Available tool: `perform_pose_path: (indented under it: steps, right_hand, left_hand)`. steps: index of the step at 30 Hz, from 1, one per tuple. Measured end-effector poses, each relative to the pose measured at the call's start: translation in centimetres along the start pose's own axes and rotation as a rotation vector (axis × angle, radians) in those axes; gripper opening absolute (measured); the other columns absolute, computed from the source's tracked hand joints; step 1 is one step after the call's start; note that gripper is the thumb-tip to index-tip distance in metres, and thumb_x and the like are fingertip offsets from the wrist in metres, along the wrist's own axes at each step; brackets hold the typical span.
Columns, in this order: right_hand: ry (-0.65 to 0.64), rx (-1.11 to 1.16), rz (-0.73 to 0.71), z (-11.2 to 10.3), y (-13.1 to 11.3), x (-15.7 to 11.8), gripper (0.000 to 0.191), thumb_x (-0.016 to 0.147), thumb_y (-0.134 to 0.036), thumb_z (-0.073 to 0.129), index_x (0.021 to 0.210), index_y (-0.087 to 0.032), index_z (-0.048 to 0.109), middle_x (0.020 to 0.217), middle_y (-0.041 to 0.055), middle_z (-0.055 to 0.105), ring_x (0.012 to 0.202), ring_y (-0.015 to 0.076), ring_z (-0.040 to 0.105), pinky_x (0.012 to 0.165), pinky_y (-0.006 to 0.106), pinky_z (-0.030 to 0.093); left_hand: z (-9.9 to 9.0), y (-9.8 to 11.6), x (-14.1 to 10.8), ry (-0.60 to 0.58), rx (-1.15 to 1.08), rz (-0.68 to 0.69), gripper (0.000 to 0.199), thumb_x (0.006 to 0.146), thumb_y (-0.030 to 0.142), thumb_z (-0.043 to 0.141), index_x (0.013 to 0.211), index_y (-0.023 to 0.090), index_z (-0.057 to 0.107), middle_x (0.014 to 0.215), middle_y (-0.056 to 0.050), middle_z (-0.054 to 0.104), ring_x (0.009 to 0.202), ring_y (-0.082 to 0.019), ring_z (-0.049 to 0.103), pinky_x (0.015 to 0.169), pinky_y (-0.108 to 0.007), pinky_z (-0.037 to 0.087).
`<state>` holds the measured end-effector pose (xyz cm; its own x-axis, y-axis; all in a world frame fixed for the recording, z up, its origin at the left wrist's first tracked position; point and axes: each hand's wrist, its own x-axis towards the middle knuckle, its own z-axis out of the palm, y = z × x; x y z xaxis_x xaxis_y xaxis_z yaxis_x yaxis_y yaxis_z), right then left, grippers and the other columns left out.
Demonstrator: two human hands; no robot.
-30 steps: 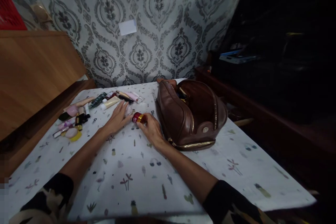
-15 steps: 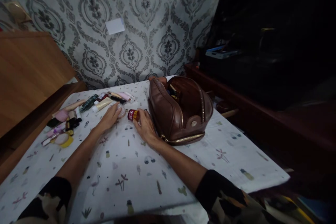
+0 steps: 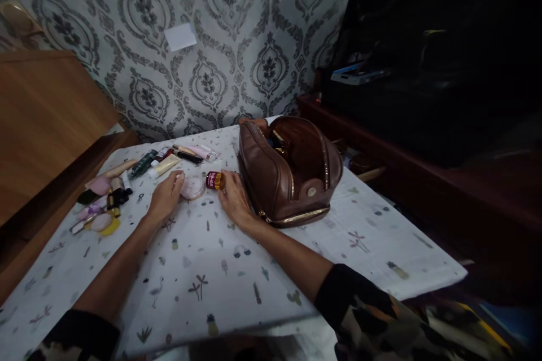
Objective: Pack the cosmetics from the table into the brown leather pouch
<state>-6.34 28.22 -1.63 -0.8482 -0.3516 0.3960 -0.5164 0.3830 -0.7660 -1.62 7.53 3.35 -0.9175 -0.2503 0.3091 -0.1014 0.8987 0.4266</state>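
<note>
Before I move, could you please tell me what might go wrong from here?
The red jar lies on its side in the fingers of the right hand, so it could roll if released. The left hand is right beside the round, clear-lidded container, and a small slip might push it away. The brown bag stands open close to the right wrist, which could knock it.

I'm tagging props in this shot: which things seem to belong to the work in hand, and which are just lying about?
In the work, it seems:
- red jar, in the right hand
- round clear case, by the left hand
- open brown bag
- cosmetics, spread at left

Just about:
- white card on the wall
- blue object, far right
</note>
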Motion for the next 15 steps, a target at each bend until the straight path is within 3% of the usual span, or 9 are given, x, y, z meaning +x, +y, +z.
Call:
perform_pose_path:
  steps: [3, 8, 12, 13, 15]
  right_hand:
    - [0.01, -0.009, 0.009, -0.1, -0.1, 0.0, 0.058, 0.083, -0.009, 0.052, 0.139, -0.015, 0.043, 0.134, 0.0167, 0.047, 0.125, 0.0255, 0.049, 0.108, 0.041, 0.043]
    - [0.035, -0.026, 0.051, -0.2, -0.4, -0.1, 0.051, 0.083, -0.012, 0.053, 0.133, -0.017, 0.045, 0.126, 0.0145, 0.05, 0.118, 0.0247, 0.053, 0.103, 0.041, 0.046]
    - [0.023, 0.017, 0.046, -0.4, -0.6, 0.0, 0.047, 0.083, -0.011, 0.051, 0.129, -0.018, 0.046, 0.118, 0.0121, 0.058, 0.107, 0.0233, 0.058, 0.098, 0.04, 0.048]
    - [0.018, 0.025, 0.044, -0.4, -0.7, 0.0, 0.046, 0.083, -0.011, 0.05, 0.129, -0.018, 0.045, 0.115, 0.0116, 0.06, 0.105, 0.0232, 0.059, 0.095, 0.039, 0.049]
    - [0.01, 0.02, 0.052, -0.5, -0.9, -0.1, 0.046, 0.085, -0.012, 0.049, 0.13, -0.017, 0.044, 0.107, 0.0101, 0.063, 0.098, 0.0233, 0.062, 0.09, 0.038, 0.05]
  left_hand:
    - [-0.4, 0.3, -0.8, 0.008, 0.055, -0.065, 0.056, 0.097, 0.058, 0.023, 0.11, 0.021, 0.063, 0.071, -0.004, 0.066, 0.078, -0.027, 0.066, 0.079, -0.038, 0.05]
    - [-0.6, 1.0, -1.7, 0.011, -0.011, 0.06, 0.055, 0.095, 0.058, 0.026, 0.107, 0.019, 0.063, 0.103, -0.01, 0.071, 0.099, -0.026, 0.065, 0.089, -0.038, 0.048]
    - [-0.8, 1.7, -2.6, -0.086, -0.058, -0.043, 0.058, 0.096, 0.061, 0.023, 0.107, 0.021, 0.063, 0.071, -0.002, 0.065, 0.07, -0.023, 0.064, 0.074, -0.036, 0.049]
    - [-0.8, 1.8, -2.7, -0.074, -0.057, -0.058, 0.058, 0.096, 0.061, 0.022, 0.107, 0.021, 0.063, 0.069, -0.002, 0.063, 0.069, -0.023, 0.064, 0.073, -0.036, 0.049]
    - [-0.7, 2.0, -3.0, 0.007, -0.035, -0.021, 0.056, 0.096, 0.06, 0.023, 0.106, 0.021, 0.063, 0.083, -0.005, 0.068, 0.084, -0.025, 0.065, 0.08, -0.037, 0.049]
